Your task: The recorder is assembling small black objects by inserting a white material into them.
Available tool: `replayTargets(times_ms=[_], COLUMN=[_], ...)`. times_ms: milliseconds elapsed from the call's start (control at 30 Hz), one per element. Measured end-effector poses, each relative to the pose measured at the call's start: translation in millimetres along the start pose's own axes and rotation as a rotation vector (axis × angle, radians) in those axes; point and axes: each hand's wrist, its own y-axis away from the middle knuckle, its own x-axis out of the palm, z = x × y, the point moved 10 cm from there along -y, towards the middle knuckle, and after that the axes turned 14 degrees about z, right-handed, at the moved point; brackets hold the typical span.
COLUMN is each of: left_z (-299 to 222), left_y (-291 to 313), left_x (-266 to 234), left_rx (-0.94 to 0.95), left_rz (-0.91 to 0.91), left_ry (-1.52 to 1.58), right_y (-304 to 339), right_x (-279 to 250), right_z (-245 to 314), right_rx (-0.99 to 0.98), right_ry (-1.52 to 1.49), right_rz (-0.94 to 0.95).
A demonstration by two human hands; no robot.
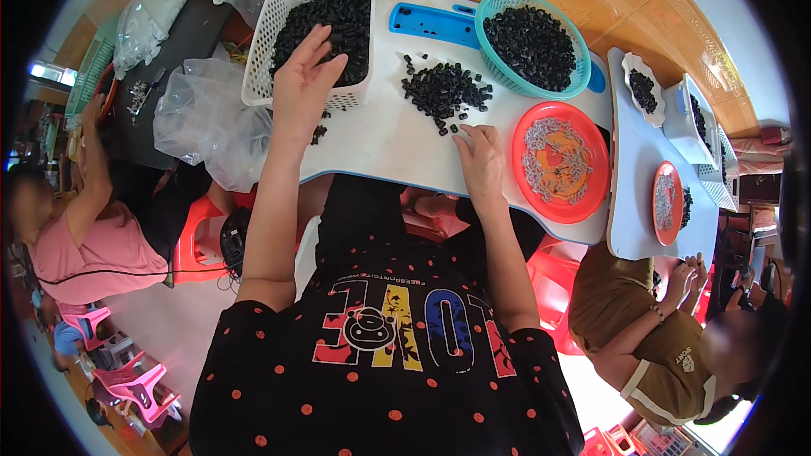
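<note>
My left hand point(306, 84) is raised at the near side of a white perforated basket point(256, 76), its fingers spread and nothing seen in them. The basket holds many small black plastic pieces point(342, 21). My right hand point(481, 156) rests low over the white table point(397, 152), thumb and forefinger close together at the near edge of a loose pile of black pieces point(443, 91). A single black piece point(454, 128) lies just beside its fingertips. Whether something small is pinched between them is hidden.
A green basket point(583, 76) of black pieces and a blue tray point(431, 25) stand at the back. Right of my right hand is a red plate point(521, 177) with small clear pieces. Plastic bags point(211, 118) lie left. People sit on both sides; another table point(629, 203) adjoins at right.
</note>
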Motion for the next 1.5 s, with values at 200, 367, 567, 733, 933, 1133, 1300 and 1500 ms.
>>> replayTargets(times_ms=[200, 367, 567, 733, 933, 1133, 1300, 1500], left_z=[-13, 62, 98, 107, 102, 103, 105, 105], left_y=[41, 77, 124, 139, 144, 148, 150, 150], left_x=[68, 135, 181, 188, 199, 197, 195, 198], left_rx=[0.201, -0.286, -0.665, -0.754, -0.762, -0.783, -0.798, -0.794], left_rz=[0.23, 0.463, 0.651, 0.597, 0.638, 0.633, 0.638, 0.658], left_ry=[-0.335, 0.068, 0.607, 0.741, 0.757, 0.748, 0.723, 0.726], right_y=[-8, 17, 59, 92, 103, 89, 86, 91], right_x=[7, -26, -61, -123, -172, -163, -155, -166], right_z=[-3, 32, 58, -28, -92, -104, -111, -123], right_rx=[-0.003, -0.205, -0.305, 0.147, 0.304, 0.213, 0.223, 0.311], right_ry=[0.104, -0.023, -0.036, -0.047, 0.474, 0.483, 0.455, 0.323], right_rz=[0.01, -0.064, -0.01, -0.066, -0.103, -0.047, 0.051, 0.101])
